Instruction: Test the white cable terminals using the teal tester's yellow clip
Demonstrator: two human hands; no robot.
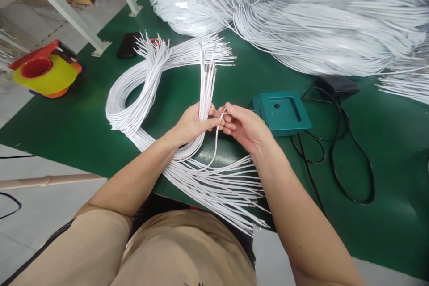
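Note:
My left hand [192, 124] is closed around a bunch of white wires [205, 94], whose ends stick up above the fist. Between the two hands a single white wire [216, 143] curves up out of the loose strands. My right hand [246, 126] pinches its tip, close to the left thumb. Below my hands, many loose white wires [221, 183] fan out to the right over the table's front edge. A looped bundle of white wires [117, 94] lies to the left.
Right of my hands sits a teal device [283, 114] with a recessed top, beside looping black cables [335, 156]. Large heaps of white wire [311, 22] cover the back of the green table [395, 152]. A tape dispenser [47, 71] and a dark phone-like object [128, 45] stand left.

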